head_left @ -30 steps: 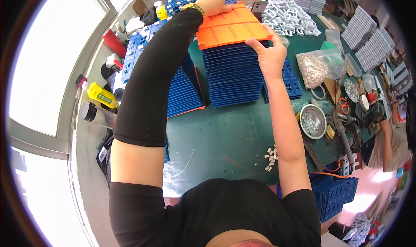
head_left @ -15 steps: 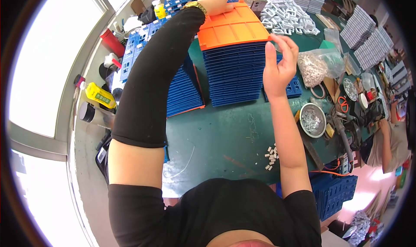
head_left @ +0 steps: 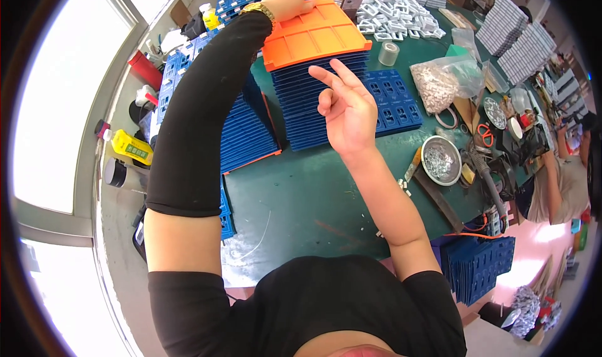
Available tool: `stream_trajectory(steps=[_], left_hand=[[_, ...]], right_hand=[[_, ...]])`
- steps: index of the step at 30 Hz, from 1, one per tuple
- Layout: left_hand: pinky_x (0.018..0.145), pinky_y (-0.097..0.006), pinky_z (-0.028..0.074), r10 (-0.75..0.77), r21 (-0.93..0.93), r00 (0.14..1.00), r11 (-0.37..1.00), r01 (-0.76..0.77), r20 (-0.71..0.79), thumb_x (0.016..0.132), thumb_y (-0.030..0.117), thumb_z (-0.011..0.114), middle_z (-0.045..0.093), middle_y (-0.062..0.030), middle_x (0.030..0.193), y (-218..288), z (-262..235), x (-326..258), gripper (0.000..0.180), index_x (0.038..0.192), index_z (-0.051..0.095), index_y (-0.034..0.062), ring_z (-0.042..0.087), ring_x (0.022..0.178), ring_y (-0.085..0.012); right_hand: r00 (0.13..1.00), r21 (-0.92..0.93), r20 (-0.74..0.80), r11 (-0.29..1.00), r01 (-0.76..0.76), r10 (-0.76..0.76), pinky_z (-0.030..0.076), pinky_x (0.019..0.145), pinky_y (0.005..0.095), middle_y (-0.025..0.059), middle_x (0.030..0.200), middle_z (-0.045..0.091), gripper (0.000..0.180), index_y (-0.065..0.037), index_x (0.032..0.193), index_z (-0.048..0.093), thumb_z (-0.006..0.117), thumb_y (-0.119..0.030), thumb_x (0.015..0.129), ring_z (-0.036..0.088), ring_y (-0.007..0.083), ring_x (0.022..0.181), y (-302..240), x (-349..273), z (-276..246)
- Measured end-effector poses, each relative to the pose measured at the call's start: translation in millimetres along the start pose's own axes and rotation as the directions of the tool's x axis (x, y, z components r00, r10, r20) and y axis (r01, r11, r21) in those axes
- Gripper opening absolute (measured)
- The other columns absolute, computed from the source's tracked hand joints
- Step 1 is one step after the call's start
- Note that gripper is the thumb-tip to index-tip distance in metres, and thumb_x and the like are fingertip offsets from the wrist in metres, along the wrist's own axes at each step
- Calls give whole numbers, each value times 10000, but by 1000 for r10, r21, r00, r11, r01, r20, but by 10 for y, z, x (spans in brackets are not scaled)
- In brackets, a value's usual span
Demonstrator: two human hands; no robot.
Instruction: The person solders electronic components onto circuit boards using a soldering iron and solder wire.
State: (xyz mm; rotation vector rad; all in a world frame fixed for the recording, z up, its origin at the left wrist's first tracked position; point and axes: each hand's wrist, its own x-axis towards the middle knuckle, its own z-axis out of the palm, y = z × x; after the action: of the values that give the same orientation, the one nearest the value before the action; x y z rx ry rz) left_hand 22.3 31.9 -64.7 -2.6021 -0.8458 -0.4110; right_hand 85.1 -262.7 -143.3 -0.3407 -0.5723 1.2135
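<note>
My left hand [head_left: 287, 3], under a dark sleeve and a gold-coloured wristwatch [head_left: 259, 8], is at the far left edge of an orange plastic tray [head_left: 320, 38]. One digit lies along the tray's top; the other fingers curl past the edge, partly hidden. The tray lies on a tall stack of blue plastic trays [head_left: 301, 109]. My right hand [head_left: 352, 114] is raised before the stack's right side, palm up, two fingers stretched out and the others bent, nothing in it. A flat blue tray [head_left: 401, 103] with rows of cut-outs lies just beyond it.
Another blue stack [head_left: 248, 134] leans at the left. Grey-white plastic parts [head_left: 398, 12] are heaped at the back. On the right are a bag of small beige pieces [head_left: 434, 89], a metal bowl [head_left: 441, 161], tape roll [head_left: 389, 53] and orange scissors [head_left: 485, 135]. Co-workers' hands show at the far side.
My right hand has moved left from the stack's right edge to its front, its fingers spreading. My left hand stays at the orange tray. The whole view has shifted slightly right.
</note>
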Motion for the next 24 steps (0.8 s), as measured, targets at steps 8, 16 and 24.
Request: stream_trajectory(steps=[8, 16, 24], left_hand=[[692, -450, 532, 205, -140, 937, 958, -252, -282, 903, 472, 492, 672, -203, 743, 110, -105, -119, 535, 765, 700, -1, 671, 730, -362], [700, -442, 520, -45, -76, 999, 996, 44, -3, 917, 452, 507, 668, -205, 753, 151, -63, -8, 507, 768, 690, 3, 667, 754, -356], [685, -403, 531, -85, -78, 996, 993, 84, -6, 915, 494, 539, 694, -148, 757, -66, -73, -5, 473, 897, 732, 62, 679, 711, -295]], right_hand=[[996, 50, -92, 999, -4, 8, 462, 553, 250, 221, 990, 669, 577, 82, 1432, 256, 476, -44, 914, 561, 139, 588, 1, 53, 9], [995, 176, -30, 979, 99, -96, 443, 530, 243, 125, 735, 625, 712, 31, 1493, 82, 489, -79, 919, 523, 132, 537, 147, 29, 103], [991, 173, 21, 977, 125, -130, 425, 488, 222, 100, 684, 588, 782, -5, 1503, -32, 483, -100, 923, 506, 125, 529, 167, 78, 279]])
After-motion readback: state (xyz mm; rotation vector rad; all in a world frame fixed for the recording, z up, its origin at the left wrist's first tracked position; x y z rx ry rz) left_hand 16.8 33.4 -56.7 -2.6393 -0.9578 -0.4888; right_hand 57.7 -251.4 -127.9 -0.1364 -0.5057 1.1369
